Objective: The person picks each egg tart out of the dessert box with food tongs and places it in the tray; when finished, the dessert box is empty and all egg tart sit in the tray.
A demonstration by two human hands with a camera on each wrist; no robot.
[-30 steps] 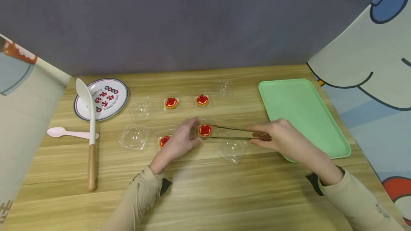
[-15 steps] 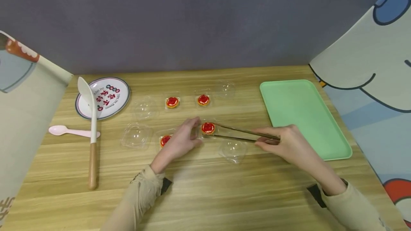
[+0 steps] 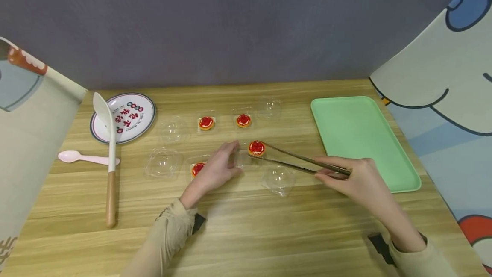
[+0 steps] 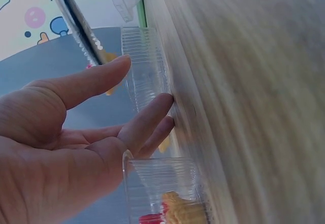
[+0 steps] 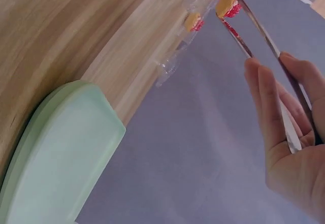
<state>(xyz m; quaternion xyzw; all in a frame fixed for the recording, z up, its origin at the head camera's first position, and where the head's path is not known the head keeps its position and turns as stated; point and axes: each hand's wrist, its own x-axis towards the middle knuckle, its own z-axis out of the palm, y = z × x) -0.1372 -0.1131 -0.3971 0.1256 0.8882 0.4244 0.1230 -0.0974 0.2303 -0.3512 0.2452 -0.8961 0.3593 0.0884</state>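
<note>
My right hand [image 3: 357, 178] grips metal tongs [image 3: 294, 166], whose tips pinch a small tart [image 3: 256, 148] with a red topping. In the right wrist view the lifted tart [image 5: 228, 5] hangs between the tong tips, above the tabletop. My left hand [image 3: 217, 166] rests beside a clear plastic box [image 3: 244, 158], thumb and fingers spread at its left side. Fingertips [image 4: 165, 99] meet the wood in the left wrist view, and the thumb lies close to the box's edge. Another boxed tart [image 3: 197, 169] is partly covered by the left hand.
Two more boxed tarts [image 3: 206, 123] sit farther back. Several clear plastic lids [image 3: 163, 163] lie around them. A green tray [image 3: 361, 140] is on the right. At left are a plate [image 3: 134, 116], a long-handled ladle [image 3: 111, 161] across it and a pink spoon [image 3: 82, 157].
My right hand has drawn back to the right with the tongs, lifting the tart up out of the box and rightward. The left hand has stayed in place.
</note>
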